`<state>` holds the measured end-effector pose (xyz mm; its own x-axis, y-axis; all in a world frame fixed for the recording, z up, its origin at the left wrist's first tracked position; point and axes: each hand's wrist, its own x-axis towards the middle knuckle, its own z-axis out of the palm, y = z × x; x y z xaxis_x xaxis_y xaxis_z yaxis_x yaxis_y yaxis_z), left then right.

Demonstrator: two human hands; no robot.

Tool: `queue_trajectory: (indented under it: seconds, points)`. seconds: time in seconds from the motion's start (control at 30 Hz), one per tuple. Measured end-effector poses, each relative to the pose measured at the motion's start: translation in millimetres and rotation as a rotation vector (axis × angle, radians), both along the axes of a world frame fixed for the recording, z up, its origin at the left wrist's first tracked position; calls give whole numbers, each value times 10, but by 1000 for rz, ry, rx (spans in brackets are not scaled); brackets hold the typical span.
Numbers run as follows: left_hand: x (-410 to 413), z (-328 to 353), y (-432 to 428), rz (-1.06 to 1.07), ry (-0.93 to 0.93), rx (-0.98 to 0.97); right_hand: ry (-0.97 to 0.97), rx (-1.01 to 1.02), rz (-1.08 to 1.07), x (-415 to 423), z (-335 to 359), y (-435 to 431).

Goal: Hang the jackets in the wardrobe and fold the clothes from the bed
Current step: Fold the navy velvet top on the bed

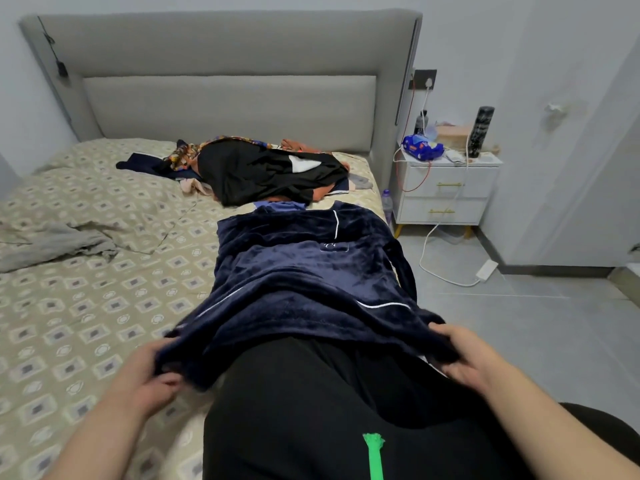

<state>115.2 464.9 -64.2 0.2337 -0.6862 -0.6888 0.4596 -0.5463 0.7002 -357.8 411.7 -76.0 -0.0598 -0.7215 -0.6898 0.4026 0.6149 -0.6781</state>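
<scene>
Navy velvet top [304,268] with white piping lies spread on the bed [86,299], stretching away from the hands. The left hand [149,372] grips its near left corner, fingers curled into the fabric. The right hand [464,355] grips the near right corner, well apart from the left. Beyond the top, farther from both hands, lies a pile of clothes [270,171]. A white nightstand [446,188] stands beyond the right hand.

Bed [86,306] with beige patterned sheet. Fuzzy dark blue top [304,265] spread out along right side, near edge. Heap of clothes [263,174] by headboard [228,105], black one on top. Crumpled grey cloth [59,244] at left.
</scene>
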Motion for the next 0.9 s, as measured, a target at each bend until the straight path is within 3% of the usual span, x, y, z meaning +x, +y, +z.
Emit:
queue_trajectory:
  seconds: [0.07,0.1,0.17,0.2,0.27,0.33,0.43,0.6,0.77,0.9]
  points:
    - [509,-166,-23,21,-196,40,-40,-18,-13,-160,90,-47]
    - [987,-575,-149,-9,-326,20,37,5,77,-202,135,-42]
    - [1955,-1206,-445,-151,-465,-21,322,60,356,-221,142,-30]
    - [1990,-1170,-529,-240,-574,18,477,74,502,-202,120,-28]
    - [1108,-239,-487,-407,-843,146,718,41,661,-148,71,-94]
    - [228,400,-447,-465,-1015,73,794,-17,691,-105,24,-197]
    - [-446,712,-853,-560,-1020,-135,670,-54,636,-60,-41,-334]
    - [-1469,880,-1565,-1015,-1006,-357,468,-57,552,-60,-135,-471]
    - [-2305,621,-2313,-1394,-969,-297,353,-82,431,-155,-223,-911]
    - [-2703,351,-2816,-1400,-1056,-277,290,-125,335,-187,-243,-1242]
